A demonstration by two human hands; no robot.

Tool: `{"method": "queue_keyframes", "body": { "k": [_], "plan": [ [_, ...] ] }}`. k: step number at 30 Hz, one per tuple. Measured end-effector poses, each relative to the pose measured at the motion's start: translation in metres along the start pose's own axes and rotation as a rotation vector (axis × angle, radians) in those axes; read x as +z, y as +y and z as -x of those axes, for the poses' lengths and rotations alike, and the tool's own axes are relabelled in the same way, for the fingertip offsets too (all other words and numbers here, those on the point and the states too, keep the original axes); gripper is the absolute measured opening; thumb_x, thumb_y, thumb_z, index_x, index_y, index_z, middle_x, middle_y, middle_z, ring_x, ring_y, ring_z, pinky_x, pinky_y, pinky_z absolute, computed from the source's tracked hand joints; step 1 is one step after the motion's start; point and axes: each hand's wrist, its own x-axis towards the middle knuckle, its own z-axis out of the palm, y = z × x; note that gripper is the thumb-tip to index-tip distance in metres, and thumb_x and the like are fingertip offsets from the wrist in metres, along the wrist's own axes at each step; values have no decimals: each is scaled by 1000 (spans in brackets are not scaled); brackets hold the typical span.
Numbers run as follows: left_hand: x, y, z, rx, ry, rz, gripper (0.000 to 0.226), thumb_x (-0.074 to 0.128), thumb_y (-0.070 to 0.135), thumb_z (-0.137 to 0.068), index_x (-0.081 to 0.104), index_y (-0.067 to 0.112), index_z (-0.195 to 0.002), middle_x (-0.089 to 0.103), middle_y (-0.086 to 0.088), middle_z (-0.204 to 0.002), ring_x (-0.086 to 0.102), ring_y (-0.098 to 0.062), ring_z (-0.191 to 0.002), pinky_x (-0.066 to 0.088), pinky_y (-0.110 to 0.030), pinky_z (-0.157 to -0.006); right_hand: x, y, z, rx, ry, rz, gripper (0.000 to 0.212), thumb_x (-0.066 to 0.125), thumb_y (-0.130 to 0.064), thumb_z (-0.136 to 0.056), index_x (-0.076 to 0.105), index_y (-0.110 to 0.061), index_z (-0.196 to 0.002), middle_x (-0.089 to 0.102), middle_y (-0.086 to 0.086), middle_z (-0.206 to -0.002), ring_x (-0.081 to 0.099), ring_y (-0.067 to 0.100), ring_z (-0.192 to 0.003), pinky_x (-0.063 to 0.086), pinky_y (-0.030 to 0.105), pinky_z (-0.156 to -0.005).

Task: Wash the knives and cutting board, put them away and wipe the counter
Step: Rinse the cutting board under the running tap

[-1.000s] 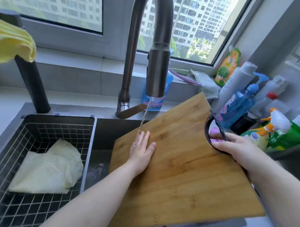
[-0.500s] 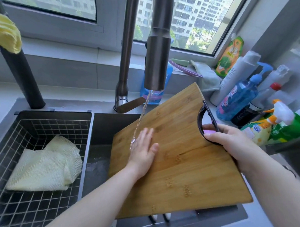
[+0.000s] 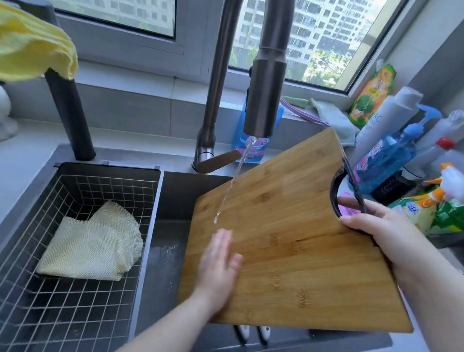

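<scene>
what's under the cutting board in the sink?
Two white handle ends, probably knives, poke out below the cutting board near edge, lying in the sink. Their blades and the rest of the basin floor are covered by the board.

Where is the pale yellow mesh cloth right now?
In the head view, the mesh cloth lies in the wire basket on the sink's left side, left of the cutting board.
</scene>
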Motion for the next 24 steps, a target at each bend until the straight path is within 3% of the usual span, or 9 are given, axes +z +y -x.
{"method": "queue_keyframes", "body": {
  "k": [2, 3, 5, 10, 13, 16, 18, 21, 24],
  "plan": [
    [-14, -20, -6, -300, 18, -29, 53, 20, 42, -98, 8, 22, -146, 0, 4, -156, -1, -13, -143, 2, -31, -116, -5, 3, 3, -12, 23, 3, 26, 51, 1, -85, 65, -21, -86, 70, 0, -64, 64, 10, -49, 52, 22, -49],
    [-17, -20, -5, -315, 12, -43, 52, 22, 36, -99, 8, 20, -146, 0, 3, -156, -1, -14, -143, 3, -33, -116, -9, 3, 4, -21, 40, 7, 26, 51, 1, -84, 67, -20, -89, 71, 1, -64, 65, 15, -56, 51, 26, -55],
    [-14, 0, 0, -134, -18, -10, 50, 23, 33, -99, 7, 23, -146, -3, 11, -154, -5, -7, -142, -1, -28, -115, -15, 1, 5, -39, 85, 18, 29, 52, -1, -83, 68, -21, -96, 70, 8, -73, 62, 25, -69, 45, 32, -66],
    [2, 47, 0, 218, -117, -26, 63, 15, 48, -85, 2, 31, -144, -14, 27, -136, -17, 10, -128, -14, -15, -106, -9, 4, 10, -58, 99, -1, 29, 52, 0, -84, 67, -23, -93, 69, 6, -65, 60, 22, -60, 45, 30, -62],
    [-12, 25, -28, 8, -139, -14, 55, 20, 46, -96, 5, 26, -146, -8, 14, -151, -7, -3, -141, -6, -22, -112, -11, 8, 11, -50, 118, -30, 33, 52, 0, -84, 65, -18, -108, 66, 12, -88, 59, 25, -71, 46, 32, -67],
    [-23, 19, -56, -220, -191, -48, 55, 19, 40, -99, 2, 19, -147, -6, -1, -156, -6, -16, -143, -2, -32, -115, -13, 12, 13, -45, 123, -63, 29, 52, 1, -84, 66, -21, -96, 68, 3, -78, 65, 12, -58, 52, 21, -54],
    [-16, 34, -63, -156, -181, -64, 55, 17, 40, -99, 2, 18, -147, -6, -2, -156, -8, -18, -143, -5, -36, -115, -15, 15, 13, -36, 133, -44, 28, 51, 2, -84, 65, -22, -93, 66, 2, -76, 63, 5, -49, 51, 16, -48],
    [-9, 46, -65, -14, -163, -47, 53, 19, 39, -99, 5, 22, -147, -3, 2, -156, -7, -13, -143, -6, -35, -115, -22, 18, 15, -23, 130, -7, 30, 53, 0, -83, 69, -23, -93, 71, 4, -71, 65, 14, -57, 49, 28, -61],
    [-18, 15, -71, -84, -71, -12, 52, 25, 37, -99, 14, 21, -146, 5, 0, -156, 1, -15, -144, 2, -35, -115, -27, 18, 23, -27, 132, -26, 31, 52, 0, -82, 69, -25, -90, 72, 5, -74, 66, 14, -56, 53, 23, -54]
  ]
}}
